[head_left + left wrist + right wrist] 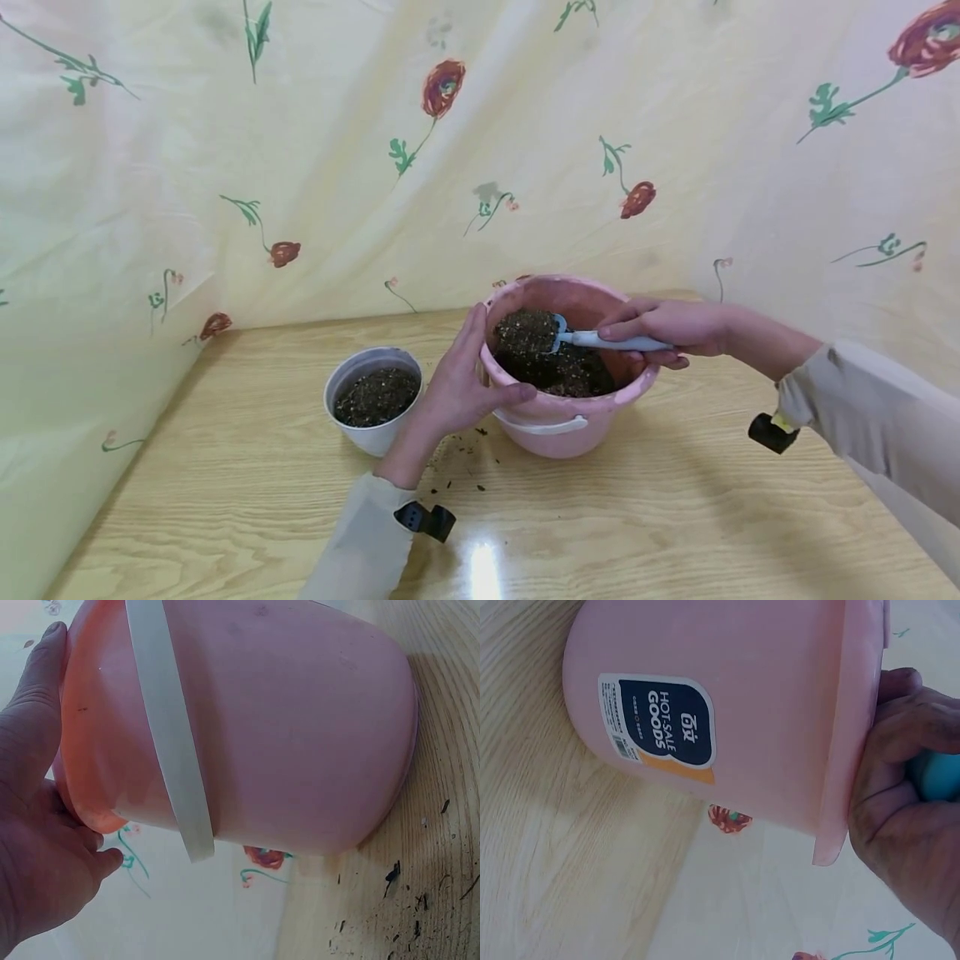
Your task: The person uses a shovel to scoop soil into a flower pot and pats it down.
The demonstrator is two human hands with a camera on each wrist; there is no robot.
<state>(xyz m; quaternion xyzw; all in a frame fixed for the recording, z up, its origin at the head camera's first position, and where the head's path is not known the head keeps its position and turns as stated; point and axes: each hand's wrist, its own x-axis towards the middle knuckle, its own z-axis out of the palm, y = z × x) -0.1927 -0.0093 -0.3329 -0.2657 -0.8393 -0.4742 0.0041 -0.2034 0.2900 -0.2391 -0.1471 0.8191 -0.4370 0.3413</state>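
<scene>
A pink bucket (551, 433) with dark soil (581, 371) inside stands on the table. At its left side, my left hand (457, 383) holds the rim, with the thumb along the front and the fingers along the outer left. My right hand (667, 327) grips the handle of a light blue trowel (615, 340) over the bucket's right rim. A heap of soil lies on the trowel's blade, inside the bucket near its left wall. In the right wrist view, only the handle's rounded blue end (937, 776) shows within the curled fingers.
A white pot (367, 437) of soil stands left of the bucket, close to my left forearm. Soil crumbs (461, 454) are scattered on the wooden table (225, 492) between them. The bucket's white handle (547, 427) hangs down in front. Flower-patterned cloth (337, 167) surrounds the table.
</scene>
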